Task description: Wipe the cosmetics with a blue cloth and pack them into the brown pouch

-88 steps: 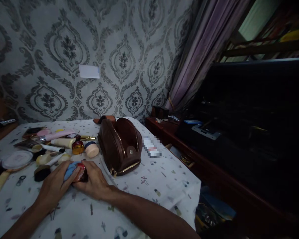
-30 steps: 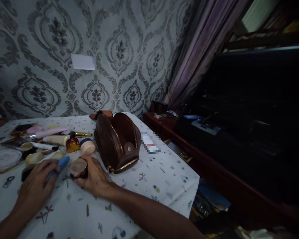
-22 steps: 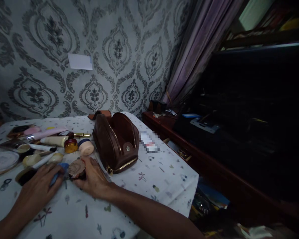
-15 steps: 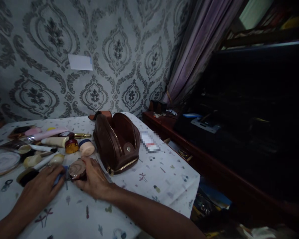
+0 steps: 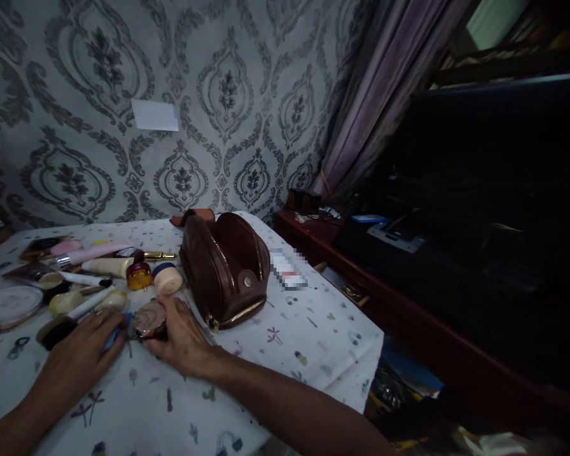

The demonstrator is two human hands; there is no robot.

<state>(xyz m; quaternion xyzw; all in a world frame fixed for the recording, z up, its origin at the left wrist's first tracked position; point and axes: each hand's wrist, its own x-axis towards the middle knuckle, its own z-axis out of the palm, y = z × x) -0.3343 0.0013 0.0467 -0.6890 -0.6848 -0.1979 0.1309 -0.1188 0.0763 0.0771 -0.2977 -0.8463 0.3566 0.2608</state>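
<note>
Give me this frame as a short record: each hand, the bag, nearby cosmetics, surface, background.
Left hand: on a blue cloth-like item, mostly covered
Right hand: gripping a small round container
Bag: brown zippered pouch, open, beyond the right hand
Nearby cosmetics: amber jar, beige jar, pink tube
Surface: white printed tablecloth
Background: patterned wallpaper, white paper, purple curtain

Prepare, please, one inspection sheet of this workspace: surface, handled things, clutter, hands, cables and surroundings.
Surface: white printed tablecloth, slightly creased.
Handled things: round container, flat top showing; blue item, mostly hidden.
Clutter: amber jar, peach jar, pink tube, other small items, left of open brown bag.
Hands: right hand grips round container; left hand partly covers blue item.
Cables: apparently thin dark cords on reddish-brown furniture.
Surroundings: patterned wall, purple curtain; far right too dark.
</note>
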